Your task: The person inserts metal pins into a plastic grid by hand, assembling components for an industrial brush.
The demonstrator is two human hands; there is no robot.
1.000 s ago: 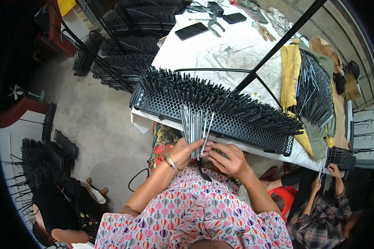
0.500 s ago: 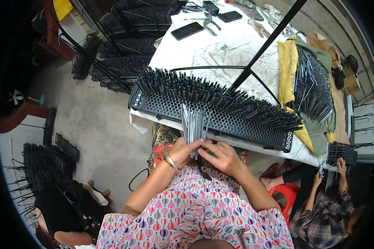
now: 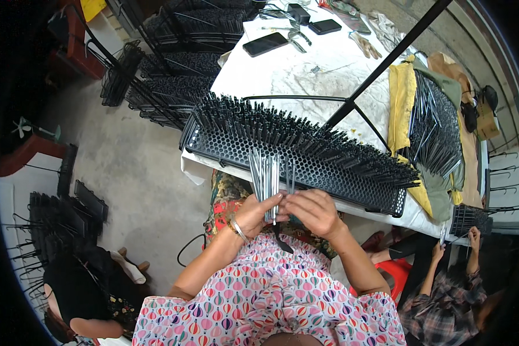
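Note:
A bundle of thin, silvery rods [image 3: 264, 173] stands upright in the closed fingers of my left hand [image 3: 254, 215], its upper ends fanned slightly. Beside it, my right hand [image 3: 316, 211] pinches one or two thin dark rods [image 3: 291, 175] between thumb and fingers. Both hands nearly touch, just in front of a long black perforated rack [image 3: 225, 147]. Dense rows of slim black rods [image 3: 294, 126] stand in the rack's far holes, while several near rows of holes are bare. Below my hands hangs a flat black strip [image 3: 284, 246]; its upper part is hidden.
A white cloth-covered table [image 3: 259, 75] holds phones [image 3: 265, 44], pliers [image 3: 297, 41] and a glove [image 3: 365, 45]. A black bar [image 3: 380, 63] slants over it. More rods [image 3: 435, 124] lie on yellow and green cloth at right. Co-workers sit at lower left [image 3: 81, 288] and lower right [image 3: 450, 300].
My right hand has shifted slightly up and right, its fingers now drawn closer together around the thin rods. My left hand keeps its bundle almost in place. The view has moved a little.

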